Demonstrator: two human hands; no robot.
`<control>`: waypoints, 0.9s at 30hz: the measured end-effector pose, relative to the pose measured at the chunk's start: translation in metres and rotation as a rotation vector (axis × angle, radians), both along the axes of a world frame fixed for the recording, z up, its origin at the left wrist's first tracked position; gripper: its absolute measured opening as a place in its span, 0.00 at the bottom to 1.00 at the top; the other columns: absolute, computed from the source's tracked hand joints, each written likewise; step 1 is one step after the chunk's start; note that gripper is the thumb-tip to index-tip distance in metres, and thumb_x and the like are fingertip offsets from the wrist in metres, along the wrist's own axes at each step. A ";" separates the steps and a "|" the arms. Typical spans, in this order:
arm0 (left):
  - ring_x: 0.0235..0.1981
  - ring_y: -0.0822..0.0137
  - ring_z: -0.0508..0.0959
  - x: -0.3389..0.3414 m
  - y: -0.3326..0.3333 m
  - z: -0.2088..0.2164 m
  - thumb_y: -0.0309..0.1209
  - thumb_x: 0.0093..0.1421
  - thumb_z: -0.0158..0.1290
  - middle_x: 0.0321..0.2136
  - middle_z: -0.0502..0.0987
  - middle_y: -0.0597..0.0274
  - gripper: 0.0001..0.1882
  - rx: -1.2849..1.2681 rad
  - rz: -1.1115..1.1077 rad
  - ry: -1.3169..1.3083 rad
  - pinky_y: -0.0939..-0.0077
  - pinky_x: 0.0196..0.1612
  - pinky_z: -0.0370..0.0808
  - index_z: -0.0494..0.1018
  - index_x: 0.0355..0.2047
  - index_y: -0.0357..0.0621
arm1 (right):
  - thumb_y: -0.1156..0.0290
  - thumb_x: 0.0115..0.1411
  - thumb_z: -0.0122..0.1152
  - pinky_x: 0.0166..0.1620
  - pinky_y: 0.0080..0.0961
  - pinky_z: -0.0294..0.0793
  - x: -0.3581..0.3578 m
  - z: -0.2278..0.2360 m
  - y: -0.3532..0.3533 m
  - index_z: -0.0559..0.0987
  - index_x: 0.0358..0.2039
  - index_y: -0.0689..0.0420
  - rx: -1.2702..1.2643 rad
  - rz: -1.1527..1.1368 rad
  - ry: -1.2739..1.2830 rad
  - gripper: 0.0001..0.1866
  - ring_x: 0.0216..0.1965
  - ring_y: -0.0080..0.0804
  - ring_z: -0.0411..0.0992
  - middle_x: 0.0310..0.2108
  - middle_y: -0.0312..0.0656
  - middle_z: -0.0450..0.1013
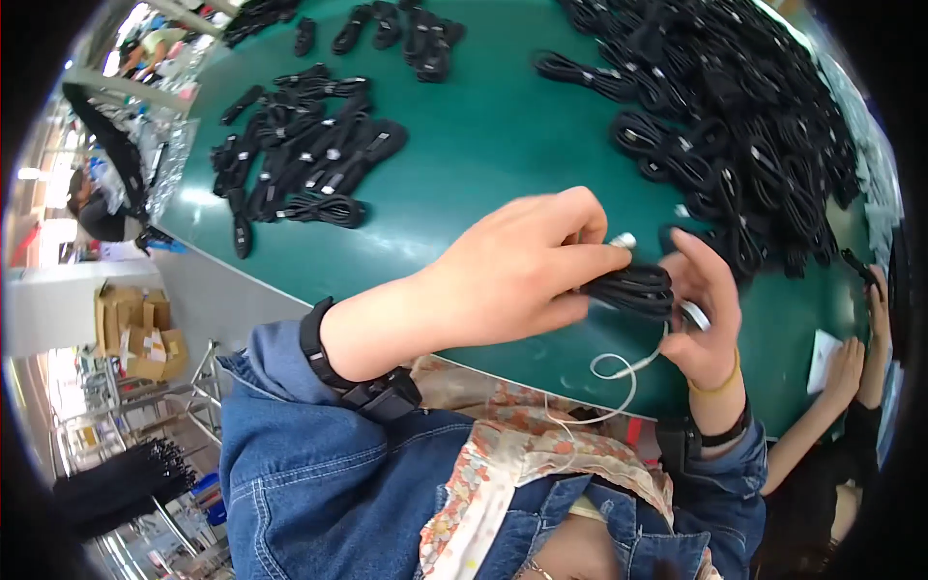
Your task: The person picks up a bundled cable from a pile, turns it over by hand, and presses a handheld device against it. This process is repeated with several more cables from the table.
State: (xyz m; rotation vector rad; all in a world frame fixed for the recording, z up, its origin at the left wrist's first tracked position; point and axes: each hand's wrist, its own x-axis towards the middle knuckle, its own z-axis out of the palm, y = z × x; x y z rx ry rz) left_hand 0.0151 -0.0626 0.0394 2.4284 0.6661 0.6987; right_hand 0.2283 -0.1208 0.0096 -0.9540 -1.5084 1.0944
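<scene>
Over the table's near side, my left hand (522, 266) pinches a coiled black cable (630, 292) between thumb and fingers. A pale connector (623, 241) sticks up beside those fingertips. At the coil's other end, my right hand (713, 304) curls round it, with index finger and thumb spread apart. A small white and silver piece (694, 315) shows near the right thumb; what it is I cannot make out. From that hand a thin white cord (633, 385) loops down toward my lap.
Coiled black cables (735, 116) pile up on the green table (493, 126) at the right. A smaller group of cables (309, 145) lies at the left, with several more at the back. On the right, another person's hands (851, 362) are near a white paper (825, 358). Cardboard boxes (145, 338) stand beyond the left edge.
</scene>
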 end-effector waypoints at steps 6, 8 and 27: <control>0.30 0.67 0.68 0.029 0.009 -0.022 0.23 0.31 0.59 0.30 0.66 0.57 0.27 0.285 0.031 -0.190 0.78 0.34 0.66 0.69 0.38 0.40 | 0.71 0.43 0.62 0.29 0.11 0.62 0.004 -0.004 0.000 0.66 0.41 0.68 -0.065 -0.129 0.063 0.25 0.28 0.19 0.64 0.31 0.43 0.66; 0.31 0.68 0.68 0.031 0.004 -0.022 0.23 0.32 0.59 0.31 0.66 0.57 0.28 0.028 0.038 -0.313 0.78 0.35 0.66 0.67 0.40 0.40 | 0.70 0.43 0.63 0.32 0.13 0.64 0.008 -0.004 -0.003 0.66 0.41 0.69 0.042 -0.182 0.154 0.26 0.30 0.22 0.65 0.32 0.44 0.66; 0.19 0.71 0.72 0.020 -0.001 -0.026 0.37 0.47 0.53 0.25 0.70 0.55 0.25 -0.809 0.006 -0.678 0.86 0.21 0.69 0.62 0.39 0.30 | 0.58 0.43 0.61 0.26 0.10 0.64 0.020 -0.005 -0.004 0.68 0.36 0.71 0.062 -0.105 0.085 0.28 0.25 0.22 0.66 0.29 0.47 0.68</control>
